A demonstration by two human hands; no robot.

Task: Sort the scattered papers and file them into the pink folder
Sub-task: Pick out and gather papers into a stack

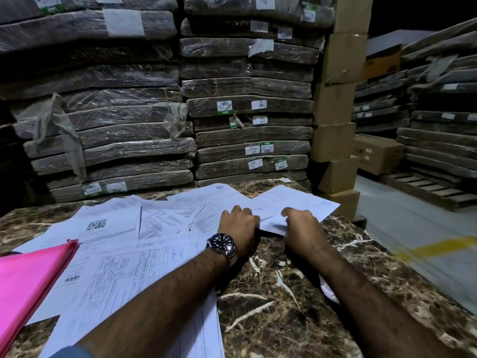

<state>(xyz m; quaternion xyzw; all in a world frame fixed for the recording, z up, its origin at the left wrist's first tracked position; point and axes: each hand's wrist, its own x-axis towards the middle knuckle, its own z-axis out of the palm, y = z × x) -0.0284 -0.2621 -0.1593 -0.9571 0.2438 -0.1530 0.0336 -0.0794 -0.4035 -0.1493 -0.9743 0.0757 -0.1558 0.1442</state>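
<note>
Several printed white papers [134, 254] lie scattered over the left and middle of a brown marble table [284, 306]. A pink folder [28, 277] lies at the left edge, partly on top of them. My left hand [240, 223], a watch on its wrist, and my right hand [300, 226] both grip the near edge of one white sheet [296, 200] at the far right of the table. That sheet is lifted slightly off the surface and reaches toward the table's back right corner. Fingers of both hands curl round its edge.
Tall stacks of plastic-wrapped flat bundles [247, 112] stand right behind the table. A column of cardboard boxes [335, 104] rises at the back right. To the right lie a grey floor with a yellow line [433, 246] and a wooden pallet [433, 189].
</note>
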